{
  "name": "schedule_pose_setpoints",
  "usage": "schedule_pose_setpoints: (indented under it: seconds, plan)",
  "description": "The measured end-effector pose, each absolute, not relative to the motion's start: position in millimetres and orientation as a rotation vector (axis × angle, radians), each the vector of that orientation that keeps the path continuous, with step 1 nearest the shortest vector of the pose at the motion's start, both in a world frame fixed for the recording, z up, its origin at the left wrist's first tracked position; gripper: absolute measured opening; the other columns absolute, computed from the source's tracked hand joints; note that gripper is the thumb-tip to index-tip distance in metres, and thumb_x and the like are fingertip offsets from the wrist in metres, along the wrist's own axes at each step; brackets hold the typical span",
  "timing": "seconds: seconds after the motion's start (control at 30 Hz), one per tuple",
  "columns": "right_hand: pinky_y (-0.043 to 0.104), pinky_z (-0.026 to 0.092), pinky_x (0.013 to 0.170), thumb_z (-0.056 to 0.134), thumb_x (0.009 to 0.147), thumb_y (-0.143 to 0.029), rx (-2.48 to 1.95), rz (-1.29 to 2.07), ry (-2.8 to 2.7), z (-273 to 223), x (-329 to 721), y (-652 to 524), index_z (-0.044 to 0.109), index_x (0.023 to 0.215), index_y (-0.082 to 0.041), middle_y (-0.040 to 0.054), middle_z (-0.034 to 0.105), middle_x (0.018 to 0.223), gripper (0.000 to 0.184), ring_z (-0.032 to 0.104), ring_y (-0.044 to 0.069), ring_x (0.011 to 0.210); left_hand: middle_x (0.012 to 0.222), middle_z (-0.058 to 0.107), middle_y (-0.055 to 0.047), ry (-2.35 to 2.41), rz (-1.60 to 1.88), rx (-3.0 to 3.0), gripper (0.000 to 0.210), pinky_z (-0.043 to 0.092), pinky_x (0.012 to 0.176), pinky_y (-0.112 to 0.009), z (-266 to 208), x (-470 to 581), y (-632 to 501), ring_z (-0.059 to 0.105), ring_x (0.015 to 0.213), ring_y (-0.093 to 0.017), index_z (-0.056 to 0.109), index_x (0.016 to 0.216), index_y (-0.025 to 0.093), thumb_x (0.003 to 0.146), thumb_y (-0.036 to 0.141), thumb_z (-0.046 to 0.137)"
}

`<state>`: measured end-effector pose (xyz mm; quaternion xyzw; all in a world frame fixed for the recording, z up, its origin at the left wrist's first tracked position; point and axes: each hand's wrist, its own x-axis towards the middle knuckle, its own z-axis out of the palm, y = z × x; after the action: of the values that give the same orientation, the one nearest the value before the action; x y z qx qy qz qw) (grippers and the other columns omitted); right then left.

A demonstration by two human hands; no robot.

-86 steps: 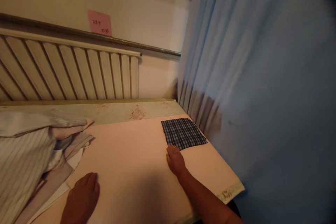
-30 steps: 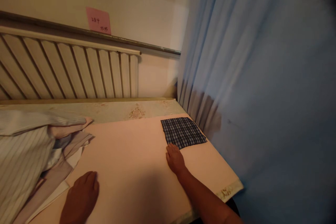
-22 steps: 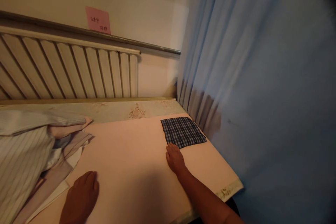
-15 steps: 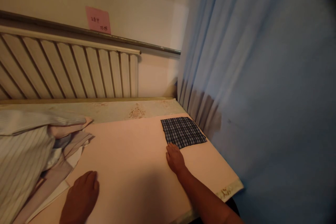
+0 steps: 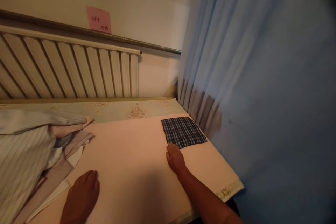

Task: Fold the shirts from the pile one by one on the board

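My right hand (image 5: 175, 157) lies palm down on the pink sheet, its fingertips touching the near left corner of a folded dark plaid cloth (image 5: 183, 132). Its fingers are slightly bent, with small gaps between them, and do not wrap round the cloth. On the left, my left hand (image 5: 82, 194) rests on the sheet with its fingers curled in and nothing visible in them; its palm side is hidden. Beside that hand is a heap of garments, topped by a pale striped shirt (image 5: 25, 159) and with several mauve, pink and white layers underneath.
A pink sheet (image 5: 126, 147) covers a table over a floral tablecloth (image 5: 118, 109). Behind stands a white radiator (image 5: 86, 71) below a pipe (image 5: 147, 44). A pink note (image 5: 99, 20) is on the wall. Along the right edge hangs a blue curtain (image 5: 262, 94).
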<state>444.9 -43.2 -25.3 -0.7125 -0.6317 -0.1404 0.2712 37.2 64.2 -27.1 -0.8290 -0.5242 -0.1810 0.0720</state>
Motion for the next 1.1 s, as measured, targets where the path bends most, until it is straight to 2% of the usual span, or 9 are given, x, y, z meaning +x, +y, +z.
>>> schedule_pose_setpoints:
  seconds: [0.83, 1.1]
  plan:
    - [0.044, 0.035, 0.112, 0.049, 0.088, -0.012, -1.932, -0.373, -1.708, -24, 444, -44, 0.060, 0.118, -0.017, 0.0110, 0.060, 0.129, 0.033, 0.049, 0.023, 0.127, 0.123, 0.058, -0.014, -1.590, -0.520, -2.488, 0.037, 0.041, 0.087, -0.040, -17, 40, 58, 0.052, 0.110, -0.028, 0.056, 0.117, 0.013, 0.090, 0.028, 0.035]
    - [0.044, 0.036, 0.111, 0.047, 0.088, -0.013, -1.919, -0.387, -1.705, -25, 444, -44, 0.060, 0.119, -0.018, 0.0105, 0.061, 0.129, 0.034, 0.049, 0.023, 0.127, 0.126, 0.057, -0.013, -1.629, -0.509, -2.498, 0.037, 0.039, 0.092, -0.041, -23, 38, 62, 0.051, 0.114, -0.029, 0.055, 0.119, 0.015, 0.089, 0.028, 0.038]
